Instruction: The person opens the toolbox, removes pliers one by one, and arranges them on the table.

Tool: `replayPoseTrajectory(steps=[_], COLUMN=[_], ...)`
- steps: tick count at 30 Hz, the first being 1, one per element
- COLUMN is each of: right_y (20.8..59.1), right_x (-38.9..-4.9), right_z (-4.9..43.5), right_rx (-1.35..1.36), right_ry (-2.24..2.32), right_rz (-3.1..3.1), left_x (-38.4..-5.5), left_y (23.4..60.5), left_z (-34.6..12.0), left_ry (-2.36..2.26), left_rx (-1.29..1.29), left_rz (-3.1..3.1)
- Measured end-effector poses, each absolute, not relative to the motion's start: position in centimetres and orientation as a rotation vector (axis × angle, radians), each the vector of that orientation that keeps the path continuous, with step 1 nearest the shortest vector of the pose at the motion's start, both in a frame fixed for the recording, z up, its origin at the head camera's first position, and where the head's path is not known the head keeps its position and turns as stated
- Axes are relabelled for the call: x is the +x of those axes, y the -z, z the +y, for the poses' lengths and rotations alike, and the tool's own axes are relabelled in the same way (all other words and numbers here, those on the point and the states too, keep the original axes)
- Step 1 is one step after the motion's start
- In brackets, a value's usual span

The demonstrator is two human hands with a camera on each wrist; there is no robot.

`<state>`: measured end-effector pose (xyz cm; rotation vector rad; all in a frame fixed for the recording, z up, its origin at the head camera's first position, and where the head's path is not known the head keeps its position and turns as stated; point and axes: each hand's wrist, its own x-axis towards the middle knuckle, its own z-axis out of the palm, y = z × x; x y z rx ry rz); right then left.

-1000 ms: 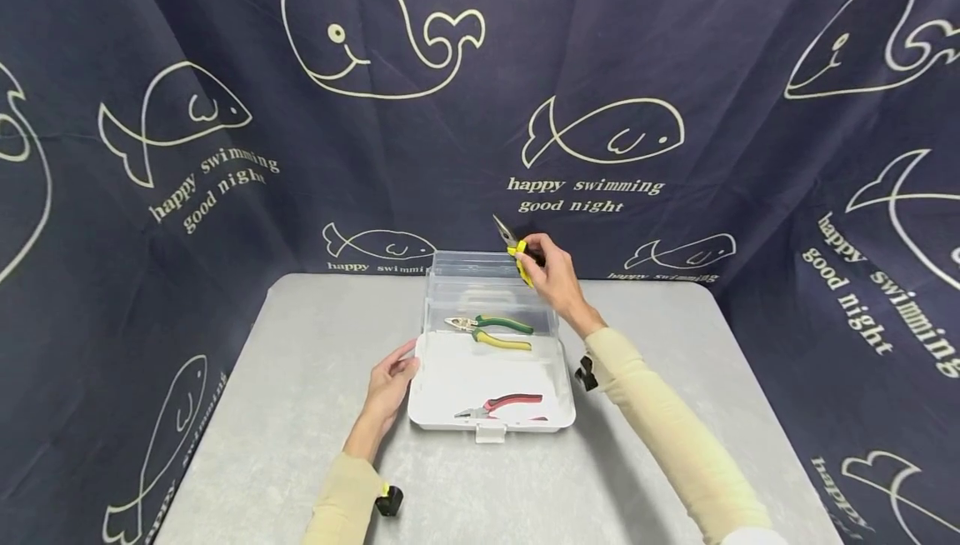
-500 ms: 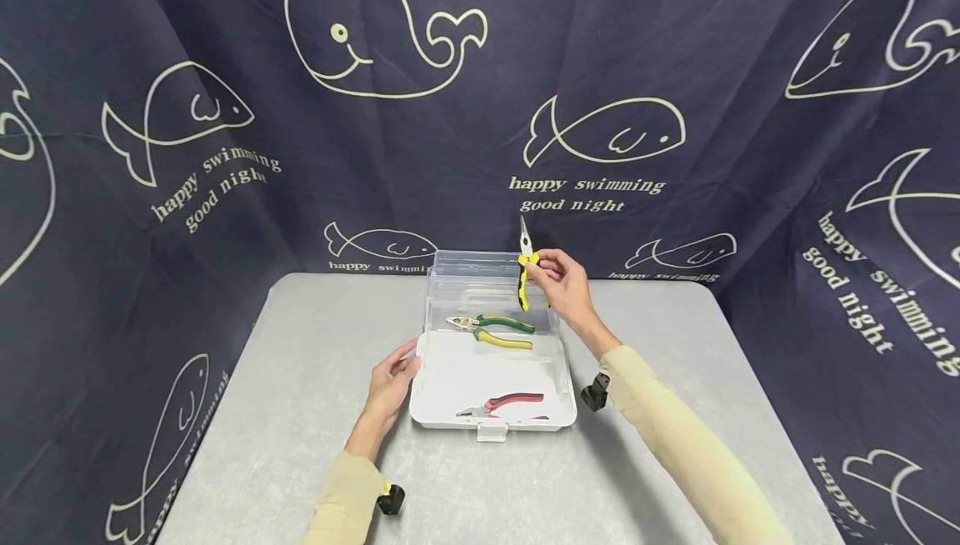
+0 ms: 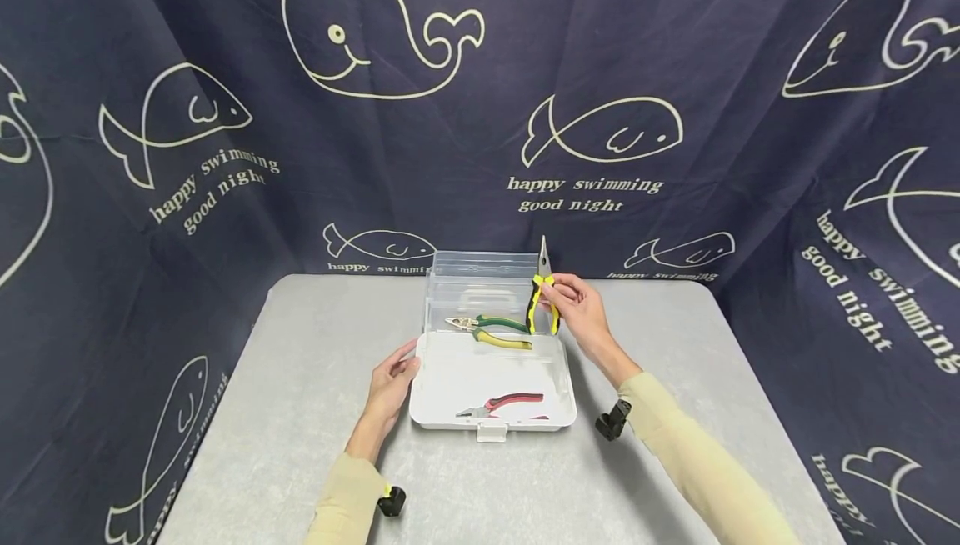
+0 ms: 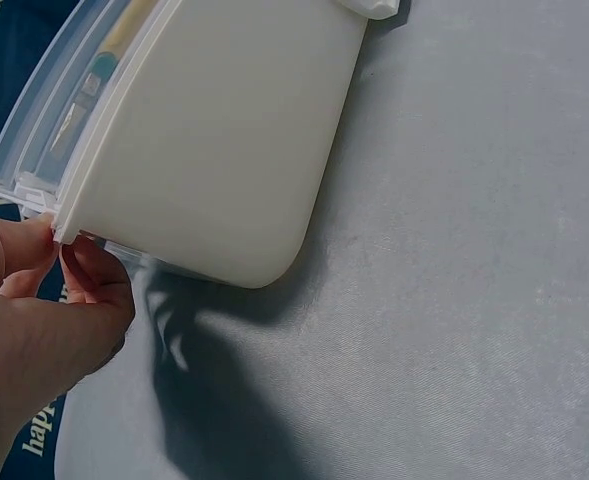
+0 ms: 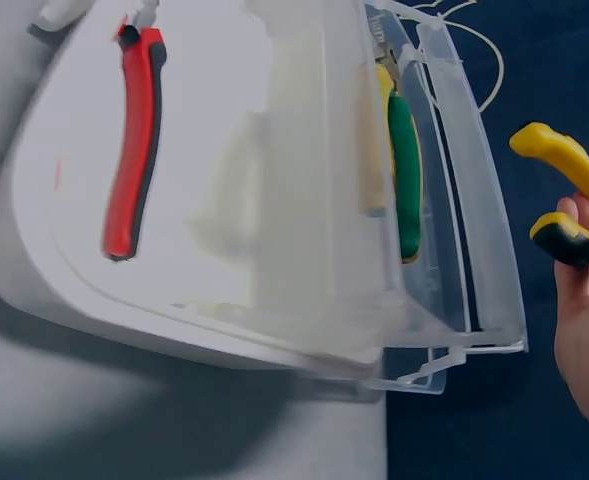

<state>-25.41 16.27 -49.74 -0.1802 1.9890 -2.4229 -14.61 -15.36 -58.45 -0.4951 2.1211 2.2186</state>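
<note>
My right hand holds long-nose pliers with yellow and black handles, in the air at the right side of the open toolbox. Their jaws point up and the handles are spread. Only the handle ends show in the right wrist view, beside my fingers. With thumb and fingers, my left hand pinches the left rim of the white toolbox. Green-and-yellow pliers lie in the clear lid section at its back. Inside the white base are red-handled pliers, partly hidden by the front wall.
The raised clear lid stands at the back, near the dark printed curtain. A white latch sticks out at the front of the toolbox. The grey table extends on both sides.
The long-nose pliers have turned from pointing up-left to upright and moved right and lower with my right hand. Their handles are spread wider in view. My left hand stays at the rim.
</note>
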Motion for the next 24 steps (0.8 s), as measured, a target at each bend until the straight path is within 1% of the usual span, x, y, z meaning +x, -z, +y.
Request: replayPoseTrajectory(steps=[24], right_y=[53.3], right_x=[-22.1], right_z=[23.3], right_rx=[0.007], right_ry=[2.488], right_rz=[1.898], left_x=[-14.6], left_y=[58.4], left_z=[-15.3], left_ry=[-2.199], left_rx=[-0.512], left_rz=[2.129])
